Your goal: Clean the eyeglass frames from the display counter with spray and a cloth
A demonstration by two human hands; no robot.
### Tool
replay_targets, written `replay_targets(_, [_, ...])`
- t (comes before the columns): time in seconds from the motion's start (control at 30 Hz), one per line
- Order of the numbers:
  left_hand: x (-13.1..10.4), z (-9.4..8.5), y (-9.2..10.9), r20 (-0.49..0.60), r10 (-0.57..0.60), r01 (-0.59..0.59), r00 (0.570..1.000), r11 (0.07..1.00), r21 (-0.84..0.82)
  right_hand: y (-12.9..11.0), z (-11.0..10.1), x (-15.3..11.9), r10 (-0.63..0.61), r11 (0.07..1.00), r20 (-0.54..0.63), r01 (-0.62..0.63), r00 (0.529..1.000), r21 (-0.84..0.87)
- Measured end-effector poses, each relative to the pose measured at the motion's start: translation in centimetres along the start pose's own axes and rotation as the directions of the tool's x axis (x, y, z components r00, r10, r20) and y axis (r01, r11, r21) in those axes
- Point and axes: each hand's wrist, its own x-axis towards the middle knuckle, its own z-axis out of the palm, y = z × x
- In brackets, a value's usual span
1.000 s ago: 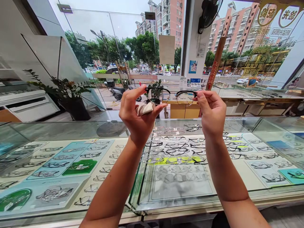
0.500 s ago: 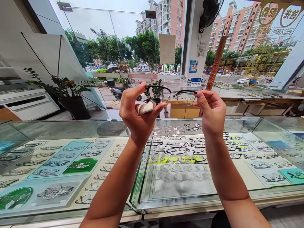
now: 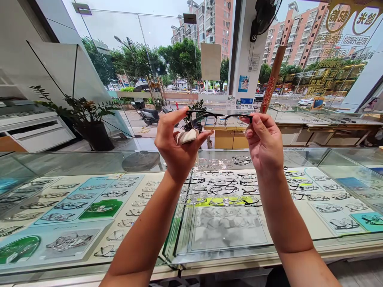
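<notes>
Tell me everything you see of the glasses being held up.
The glasses have thick dark upper rims, thin metallic-looking lower rims and a slim bridge; the lenses look clear. They are held up, roughly level, above the glass display case. The right hand pinches one end; the left hand holds the other side, index finger on top, thumb below. The side arms can't be made out.

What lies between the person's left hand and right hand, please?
In the head view, glasses span the gap between the left hand and right hand; a cloth is tucked in the left hand.
</notes>
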Motion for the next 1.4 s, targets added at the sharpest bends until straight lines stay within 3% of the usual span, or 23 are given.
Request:
replay_targets(0.2, [0.3, 0.2, -0.5, -0.010, 0.068, -0.068, 0.998, 0.998, -0.010, -0.1, -0.1, 0.1, 0.074, 0.994, 0.025, -0.076, 0.997, 0.082])
replay_targets(0.43, [0.6, 1.1, 0.5, -0.032, -0.111, 0.102, 0.993, 0.974, -0.201, 0.1, -0.1, 0.3, 0.112, 0.992, 0.004, -0.112, 0.994, 0.051])
replay_targets(0.63, [0.2, 1.4, 1.9, 0.016, -0.279, 0.269, 0.960, 0.908, -0.320, 0.5, 0.0, 0.2, 0.186, 0.980, 0.023, -0.187, 0.982, 0.066])
replay_targets(1.0, [0.0, 1.8, 1.8, 0.022, -0.418, 0.391, 0.908, 0.828, -0.402, 0.3, 0.3, -0.1, 0.177, 0.983, 0.010, -0.177, 0.984, 0.052])
replay_targets(1.23, [0.1, 1.5, -0.5, 0.213, -0.489, 0.531, 0.846, 0.731, -0.429, -1.3, 0.9, -1.0, 0.012, 0.999, 0.075, -0.009, 0.997, -0.040])
replay_targets(1.4, [0.0, 1.6, -0.7, 0.218, -0.457, 0.505, 0.862, 0.740, -0.445, -1.2, 0.6, -0.9, 0.039, 0.999, 0.055, -0.038, 0.998, -0.023])
